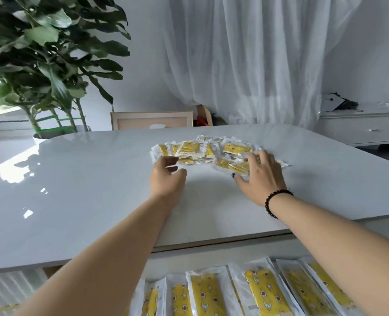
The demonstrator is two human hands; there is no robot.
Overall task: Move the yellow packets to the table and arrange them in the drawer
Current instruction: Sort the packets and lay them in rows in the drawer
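A heap of yellow packets [202,149] in clear wrappers lies on the white table [86,190], past its middle. My left hand [167,176] hovers at the heap's near left edge, fingers loosely curled and holding nothing. My right hand [260,176], with a dark bead bracelet at the wrist, lies spread on the right part of the heap, fingers straight on the packets. Below the table's front edge, the open drawer [211,258] holds a row of several yellow packets [264,293] side by side; my forearms hide both ends of the row.
A large potted plant [43,65] stands beyond the table's far left corner. A wooden frame [152,119] leans behind the far edge. A white cabinet [362,126] with a dark item on top stands at the right. White curtains hang behind.
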